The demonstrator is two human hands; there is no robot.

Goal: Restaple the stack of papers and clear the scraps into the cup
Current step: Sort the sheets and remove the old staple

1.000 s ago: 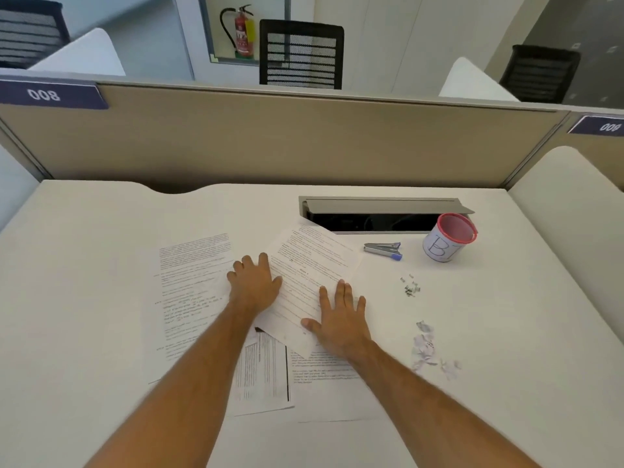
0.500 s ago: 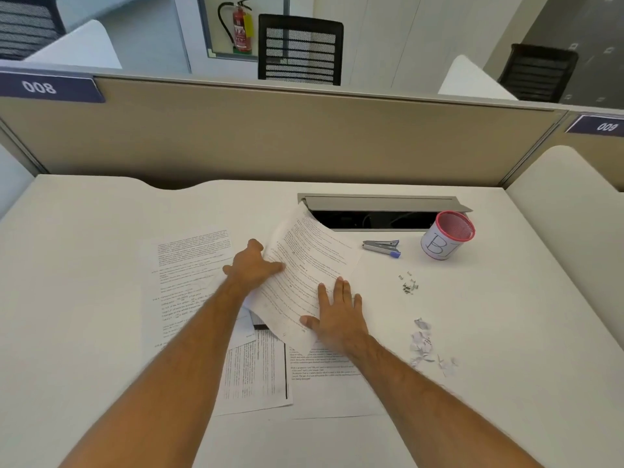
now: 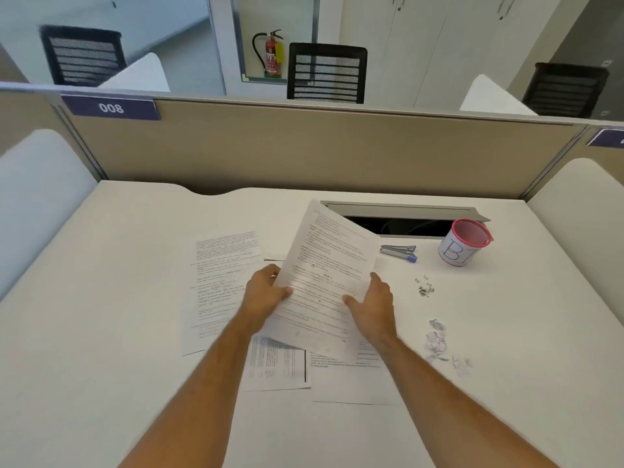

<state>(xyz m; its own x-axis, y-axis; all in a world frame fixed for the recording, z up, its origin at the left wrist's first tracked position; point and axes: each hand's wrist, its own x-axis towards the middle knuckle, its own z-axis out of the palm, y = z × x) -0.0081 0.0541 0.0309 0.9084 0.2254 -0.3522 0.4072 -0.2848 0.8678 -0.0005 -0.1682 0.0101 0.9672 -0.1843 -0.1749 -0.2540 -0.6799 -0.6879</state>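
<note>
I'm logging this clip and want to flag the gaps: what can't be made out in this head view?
- Printed text on the lifted sheet: too small and blurred.
- Fingers of the left hand and right hand: hidden behind that sheet.
- Inside of the cup: its rim hides the bottom.
- Sheets under the forearms: partly covered.
- Staples: too small to count.

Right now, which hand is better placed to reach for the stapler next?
The right hand, probably. The stapler lies right of the lifted sheet, on that hand's side. The left hand grips the sheet's left edge and would have to cross over it.
</note>
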